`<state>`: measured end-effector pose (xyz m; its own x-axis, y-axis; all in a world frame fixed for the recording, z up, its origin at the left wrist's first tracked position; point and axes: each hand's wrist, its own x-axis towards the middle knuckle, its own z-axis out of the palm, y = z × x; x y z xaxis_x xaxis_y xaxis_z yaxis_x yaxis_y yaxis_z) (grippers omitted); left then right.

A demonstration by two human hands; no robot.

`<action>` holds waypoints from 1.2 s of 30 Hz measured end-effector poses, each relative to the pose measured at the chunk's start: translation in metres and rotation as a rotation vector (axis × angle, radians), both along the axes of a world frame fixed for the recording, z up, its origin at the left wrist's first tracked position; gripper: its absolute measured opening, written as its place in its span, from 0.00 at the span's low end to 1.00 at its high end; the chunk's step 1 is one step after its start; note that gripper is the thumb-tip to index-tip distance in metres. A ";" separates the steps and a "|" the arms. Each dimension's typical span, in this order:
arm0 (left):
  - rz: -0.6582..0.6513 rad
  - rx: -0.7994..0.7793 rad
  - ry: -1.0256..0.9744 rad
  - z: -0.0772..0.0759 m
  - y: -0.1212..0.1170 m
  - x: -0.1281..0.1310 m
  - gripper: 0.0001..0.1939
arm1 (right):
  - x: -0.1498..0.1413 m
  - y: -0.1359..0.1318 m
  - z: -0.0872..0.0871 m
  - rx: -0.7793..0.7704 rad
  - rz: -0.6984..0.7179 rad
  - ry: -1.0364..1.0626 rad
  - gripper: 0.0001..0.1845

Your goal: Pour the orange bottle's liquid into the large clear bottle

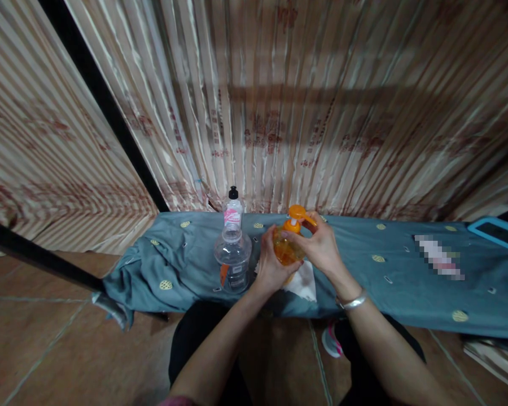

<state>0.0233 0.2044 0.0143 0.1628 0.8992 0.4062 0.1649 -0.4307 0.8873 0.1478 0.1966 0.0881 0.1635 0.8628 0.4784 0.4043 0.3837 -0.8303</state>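
Note:
Between my two hands is a clear pump bottle (288,248) with orange liquid in it and an orange pump head (297,213) on top. My left hand (269,265) wraps round the lower left side of the bottle. My right hand (320,243) is closed on its upper right side, with fingers up by the pump's spout. A white tissue (303,282) lies on the cloth just below the bottle. To the left stands an open-necked clear plastic bottle (232,256) with an orange label, and behind it a small clear bottle (232,213) with a black cap and pink label.
A grey-blue cloth (355,282) with yellow prints covers the low bench. On its right lie a blue-framed tablet-like object (497,232) and a blurred-out flat item (439,258). A pleated curtain (275,113) hangs behind; a black pole (105,107) stands left.

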 end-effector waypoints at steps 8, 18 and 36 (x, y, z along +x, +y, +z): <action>-0.002 0.025 -0.016 -0.002 0.001 0.001 0.51 | -0.006 -0.010 0.010 -0.003 0.037 -0.084 0.23; 0.008 0.030 0.015 -0.003 0.002 0.001 0.53 | 0.002 -0.008 0.003 0.013 0.034 -0.083 0.18; 0.002 0.034 -0.017 -0.003 0.003 0.001 0.52 | -0.006 -0.006 0.009 -0.013 -0.079 -0.078 0.25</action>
<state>0.0241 0.2070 0.0118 0.1537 0.8854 0.4388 0.1514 -0.4599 0.8750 0.1416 0.1901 0.0967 0.1939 0.8548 0.4814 0.4969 0.3376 -0.7995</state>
